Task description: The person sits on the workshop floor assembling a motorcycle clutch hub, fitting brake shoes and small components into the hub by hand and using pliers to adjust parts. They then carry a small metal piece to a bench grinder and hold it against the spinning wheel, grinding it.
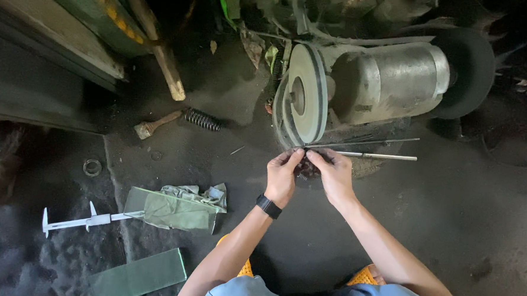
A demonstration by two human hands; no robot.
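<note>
Dark, oily workshop floor (pixel 451 197) fills the frame, seen from above a crouching person's head. Both hands meet at centre, just below the rim of a bench grinder's wheel (pixel 304 101): the left hand (pixel 282 177), with a black watch (pixel 268 206) on the wrist, and the right hand (pixel 333 176) pinch a small dark toothed part (pixel 305 167) between closed fingertips; what kind of part it is cannot be told. Thin steel rods (pixel 378 155) lie on the floor just right of the hands, running away under the grinder's grey motor (pixel 391 79). To the left, a flat green packet (pixel 169 210) lies on crumpled cloth (pixel 199 194), with a white caliper (pixel 79 221) poking out from its left edge; a green rectangular strip (pixel 139 276) lies below them near the bottom edge. Farther up sit a coil spring (pixel 202 119), a small brush (pixel 152 126), a metal ring (pixel 92 168) and a leaning wooden handle (pixel 161 49). A yellow-marked green panel (pixel 98 10) slants across the top left corner. Open floor stretches right of the forearms and between the packet and the hands; the grinder closes off the top.
</note>
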